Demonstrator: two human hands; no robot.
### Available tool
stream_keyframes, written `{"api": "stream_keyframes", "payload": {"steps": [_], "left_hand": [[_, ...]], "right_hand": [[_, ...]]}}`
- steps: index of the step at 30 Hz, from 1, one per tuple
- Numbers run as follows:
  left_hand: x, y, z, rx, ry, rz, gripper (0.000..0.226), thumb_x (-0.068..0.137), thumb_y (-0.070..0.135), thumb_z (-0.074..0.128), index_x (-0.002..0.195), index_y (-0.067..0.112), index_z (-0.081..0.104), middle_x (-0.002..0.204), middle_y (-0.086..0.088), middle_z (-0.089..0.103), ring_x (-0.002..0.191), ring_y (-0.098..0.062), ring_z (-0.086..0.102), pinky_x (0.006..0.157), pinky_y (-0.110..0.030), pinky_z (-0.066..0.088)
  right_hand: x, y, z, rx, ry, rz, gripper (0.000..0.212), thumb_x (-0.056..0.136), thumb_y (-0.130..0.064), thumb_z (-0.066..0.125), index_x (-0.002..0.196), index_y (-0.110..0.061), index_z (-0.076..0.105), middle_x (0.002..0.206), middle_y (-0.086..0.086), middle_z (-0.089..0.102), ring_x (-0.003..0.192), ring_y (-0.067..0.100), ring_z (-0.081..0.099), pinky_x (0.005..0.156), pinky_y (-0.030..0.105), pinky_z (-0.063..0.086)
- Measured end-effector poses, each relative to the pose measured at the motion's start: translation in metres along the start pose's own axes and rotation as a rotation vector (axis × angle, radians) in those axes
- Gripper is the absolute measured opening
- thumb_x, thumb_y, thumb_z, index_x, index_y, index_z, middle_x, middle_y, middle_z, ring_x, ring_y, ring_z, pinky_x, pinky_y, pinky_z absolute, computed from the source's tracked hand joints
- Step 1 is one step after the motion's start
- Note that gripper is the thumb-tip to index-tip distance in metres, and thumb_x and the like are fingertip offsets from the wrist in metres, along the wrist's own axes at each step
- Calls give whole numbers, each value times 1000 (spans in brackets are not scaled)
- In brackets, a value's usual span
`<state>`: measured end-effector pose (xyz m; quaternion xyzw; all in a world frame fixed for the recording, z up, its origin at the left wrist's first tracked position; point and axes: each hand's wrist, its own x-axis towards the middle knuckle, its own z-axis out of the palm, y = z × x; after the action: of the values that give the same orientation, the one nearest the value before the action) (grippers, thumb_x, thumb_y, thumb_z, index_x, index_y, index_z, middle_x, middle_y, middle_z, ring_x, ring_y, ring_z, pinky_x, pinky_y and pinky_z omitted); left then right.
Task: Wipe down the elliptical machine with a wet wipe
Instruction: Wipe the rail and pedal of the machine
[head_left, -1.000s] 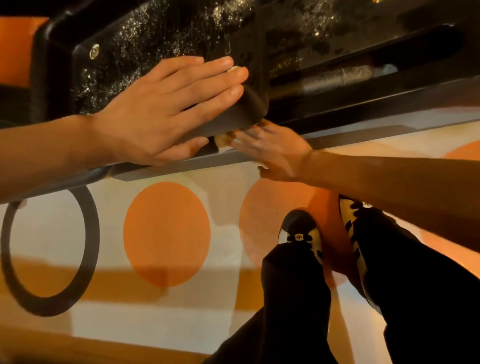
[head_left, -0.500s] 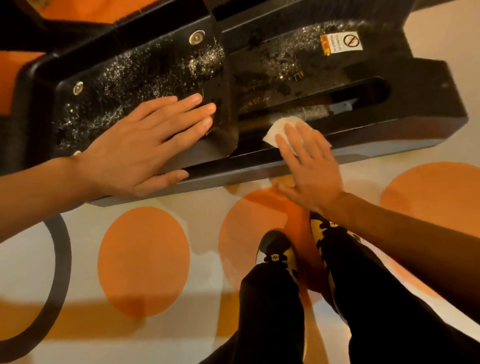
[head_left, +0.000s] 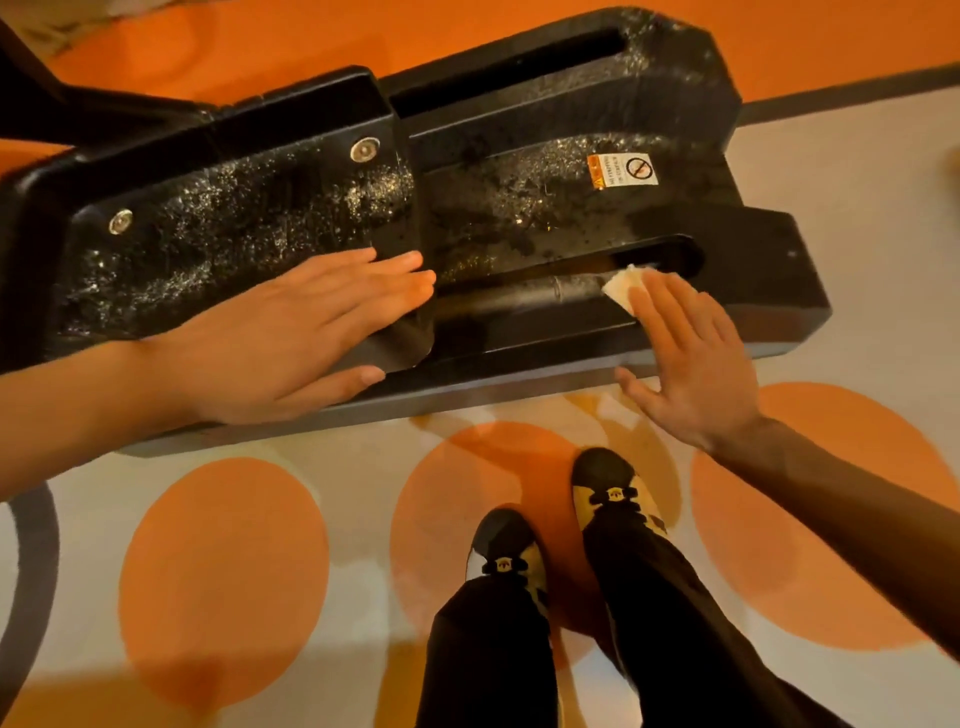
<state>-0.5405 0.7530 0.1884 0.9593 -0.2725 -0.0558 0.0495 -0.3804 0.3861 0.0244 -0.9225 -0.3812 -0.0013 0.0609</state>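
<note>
Orange circles dot the pale floor (head_left: 223, 582) under me, and the black base of the elliptical machine (head_left: 519, 208) lies across it just beyond my shoes (head_left: 506, 556). My left hand (head_left: 291, 338) lies flat on the raised cover (head_left: 234, 249) at the left part of the base, fingers straight. It grasps nothing and only braces me.

My right hand (head_left: 691, 364) is flat too. Its straight fingers press the wet wipe (head_left: 621, 286) onto the near lip of the long slot (head_left: 660, 257) toward the right end. Only a white corner of the wipe shows past my fingertips; the rest is under them.

I judge I am partway through the base, working the ledge along that slot. The top panel around the warning sticker (head_left: 623, 170) glitters with specks, but I cannot tell whether that is moisture or grime.

The next move probably calls for sliding the wipe along the ledge with even, flat pressure. I should keep it pinned under my fingers so it does not slip into the slot. After that come the right end and the near side wall, which I expect remain to be done.
</note>
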Motion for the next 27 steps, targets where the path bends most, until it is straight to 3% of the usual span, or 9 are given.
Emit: {"api": "stream_keyframes", "payload": {"steps": [4,6,9,12,18,20,23,25,27], "left_hand": [[-1,-2,3,9,26,6,66,111,47,30,161,2,26,166,-16,33,158,-28,25,128,-49,18],[-1,-1,3,20,29,5,66,111,46,30,160,2,28,165,-17,34,157,-29,27,127,-52,20],[0,0,3,46,27,2,66,111,48,28,159,2,29,165,-18,35,156,-30,28,126,-53,22],[1,1,1,32,15,-6,66,111,49,27,158,3,28,165,-19,34,156,-31,28,125,-55,25],[0,1,2,3,28,-1,68,110,50,31,157,1,33,166,-17,32,157,-28,26,127,-50,23],[0,0,2,-3,33,0,68,110,50,32,157,1,33,166,-17,32,158,-27,25,128,-46,21],[0,1,1,0,29,-3,69,110,49,33,156,-1,34,166,-18,33,157,-28,25,128,-46,22],[0,1,0,0,22,-5,69,109,50,33,156,-1,35,165,-18,33,157,-28,26,127,-47,24],[0,2,0,-9,23,-6,69,109,50,33,156,-1,35,165,-18,34,157,-29,27,125,-50,27]], "right_hand": [[1,-9,-1,57,66,325,86,100,-64,32,162,-7,18,170,15,16,158,31,8,128,49,12],[21,-43,0,63,65,375,87,100,-65,28,161,-4,19,168,18,19,158,33,10,128,49,11],[57,-105,7,28,-14,291,87,100,-66,18,160,-2,24,165,19,27,156,33,16,127,49,13],[75,-139,14,12,-104,326,93,99,-68,16,160,2,20,167,23,21,156,35,15,128,47,12],[57,-105,8,74,-85,15,82,102,-62,27,159,-3,28,163,19,33,152,33,29,125,44,15],[56,-80,1,23,-46,95,76,103,-61,30,149,-2,43,147,22,51,140,35,44,122,48,29],[66,-71,-9,-37,-81,329,81,103,-63,14,118,-1,63,109,20,67,111,36,58,106,49,40],[74,-90,-10,-9,-117,382,91,100,-65,5,124,0,64,116,24,67,116,39,57,108,50,37],[78,-111,-10,18,-158,401,92,100,-66,5,146,0,48,139,31,55,136,43,45,119,53,26]]}}
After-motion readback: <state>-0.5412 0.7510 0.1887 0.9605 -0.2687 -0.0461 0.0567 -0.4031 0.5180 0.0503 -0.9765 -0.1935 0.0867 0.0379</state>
